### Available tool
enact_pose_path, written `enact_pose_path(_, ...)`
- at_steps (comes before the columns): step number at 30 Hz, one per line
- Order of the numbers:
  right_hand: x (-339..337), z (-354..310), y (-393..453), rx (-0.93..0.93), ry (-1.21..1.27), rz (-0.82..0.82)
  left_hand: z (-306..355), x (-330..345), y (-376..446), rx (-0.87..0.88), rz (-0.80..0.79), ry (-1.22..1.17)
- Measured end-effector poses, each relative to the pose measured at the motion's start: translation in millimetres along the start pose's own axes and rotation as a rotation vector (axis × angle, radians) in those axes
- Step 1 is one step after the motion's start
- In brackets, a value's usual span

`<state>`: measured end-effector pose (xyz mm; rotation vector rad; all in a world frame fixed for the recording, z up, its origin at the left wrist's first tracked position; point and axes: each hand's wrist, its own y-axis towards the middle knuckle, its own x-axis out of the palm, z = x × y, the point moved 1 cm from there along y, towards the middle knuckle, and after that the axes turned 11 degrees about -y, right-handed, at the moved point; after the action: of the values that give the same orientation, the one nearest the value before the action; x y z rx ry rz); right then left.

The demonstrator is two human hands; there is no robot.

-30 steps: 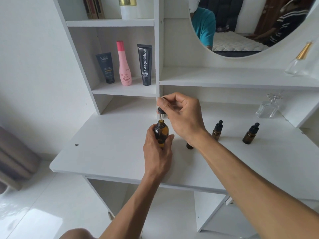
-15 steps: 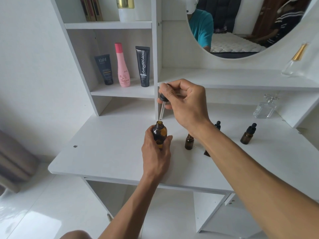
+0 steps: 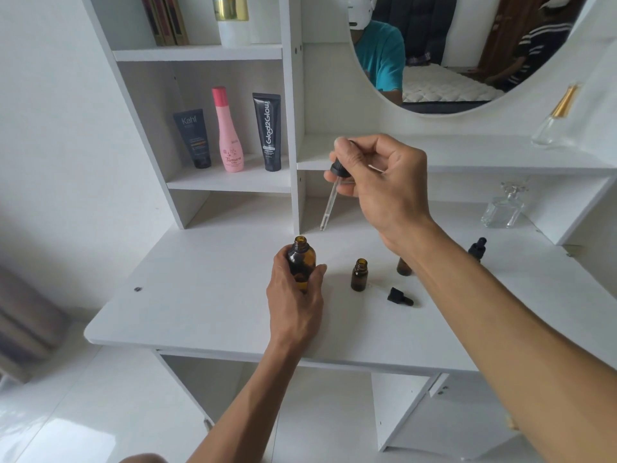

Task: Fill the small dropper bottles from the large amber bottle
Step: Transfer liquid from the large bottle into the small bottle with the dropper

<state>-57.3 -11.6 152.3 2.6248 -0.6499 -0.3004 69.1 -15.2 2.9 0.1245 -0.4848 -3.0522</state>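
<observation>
Large amber bottle (image 3: 301,262) uncapped, part-full.

The large amber bottle (image 3: 301,262) is standing on the desk (image 3: 207,295), wrapped by the left hand (image 3: 293,299); the right hand (image 3: 380,185) is holding the dropper (image 3: 332,195) above and right of its mouth; an open small bottle (image 3: 359,275) is standing just right of it; a loose cap (image 3: 399,296) is lying right of that; two more small bottles (image 3: 404,266) are sitting behind the right forearm.
</observation>
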Motion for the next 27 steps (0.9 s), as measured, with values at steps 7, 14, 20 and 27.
enact_pose_path(7,-26,16,0,0.032,-0.051,0.051,-5,0,1,-0.003,-0.003,0.025)
enact_pose_path(14,-45,36,-8,0.072,-0.107,0.086,-4,0,1,0.001,0.005,0.035)
enact_pose_path(20,-47,48,-13,0.113,-0.124,0.086,-7,1,1,-0.004,0.008,0.032)
enact_pose_path(27,-43,53,-16,0.123,-0.142,0.070,-7,1,1,-0.002,0.011,0.035)
